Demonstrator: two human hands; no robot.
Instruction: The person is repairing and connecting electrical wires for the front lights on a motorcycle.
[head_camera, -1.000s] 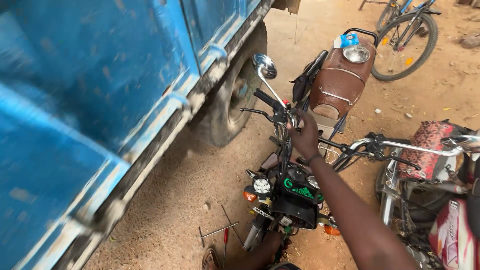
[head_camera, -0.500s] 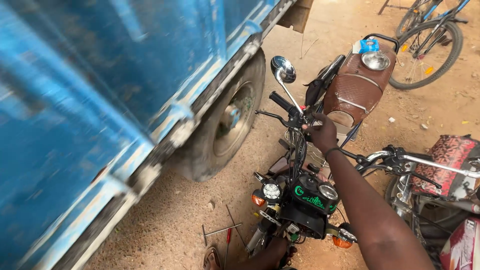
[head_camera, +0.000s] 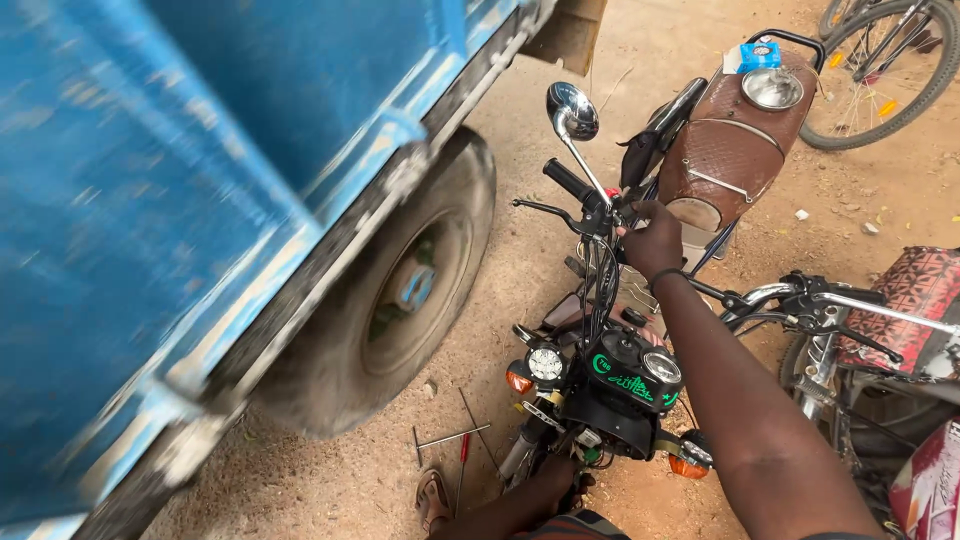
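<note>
right hand (head_camera: 655, 240) remains clenched on the motorcycle handlebar (head_camera: 600, 205), frame centre; left hand (head_camera: 560, 480) low, grip undeterminable; view shifted closer.

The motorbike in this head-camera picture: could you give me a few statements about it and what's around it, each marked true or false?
1. The right hand rests on the motorbike near its handlebar. True.
2. The round mirror stands on a stalk above the black handlebar grip. True.
3. A red car stands left of the bike. False: it is a blue truck with a big tyre.
4. The seat is green. False: it is brown.
5. Thin tools lie on the sandy ground. True.
</note>
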